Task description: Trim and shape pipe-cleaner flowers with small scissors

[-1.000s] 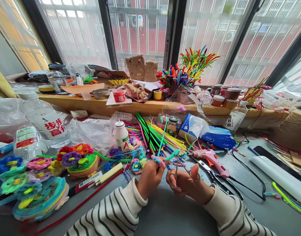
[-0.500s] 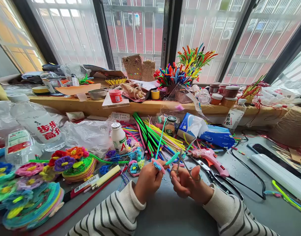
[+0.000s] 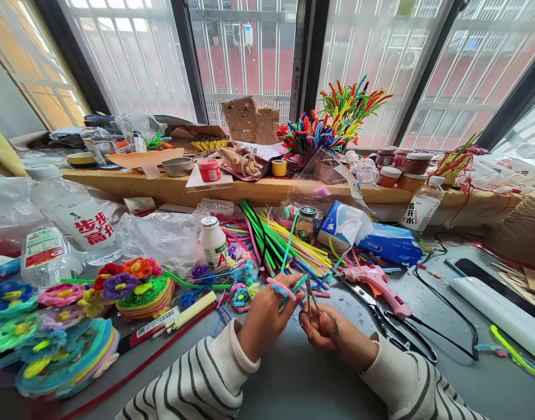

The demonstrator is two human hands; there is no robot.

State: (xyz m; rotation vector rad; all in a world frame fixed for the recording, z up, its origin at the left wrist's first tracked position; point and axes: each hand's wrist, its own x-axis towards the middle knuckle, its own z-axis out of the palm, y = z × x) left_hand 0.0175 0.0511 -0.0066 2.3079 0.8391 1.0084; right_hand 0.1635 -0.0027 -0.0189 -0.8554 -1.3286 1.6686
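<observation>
My left hand is closed on a pink and teal pipe-cleaner piece, whose teal end points toward the scissors; one teal stem stands up above the fingers. Small metal scissors are in my right hand, fingers around the handle loops. Their blades point up, close beside the teal end, and look nearly closed. Whether they touch it I cannot tell. Behind both hands lies a bundle of green, yellow and pink pipe cleaners.
Pipe-cleaner flowers sit at the left, near a white bottle. Large scissors and a pink glue gun with a black cable lie at the right. Behind are a blue tissue pack and a crowded wooden ledge.
The small scissors have moved left, closer to my left hand, and their blades have come together. The teal end is now shorter in view. The camera view has shifted slightly.
</observation>
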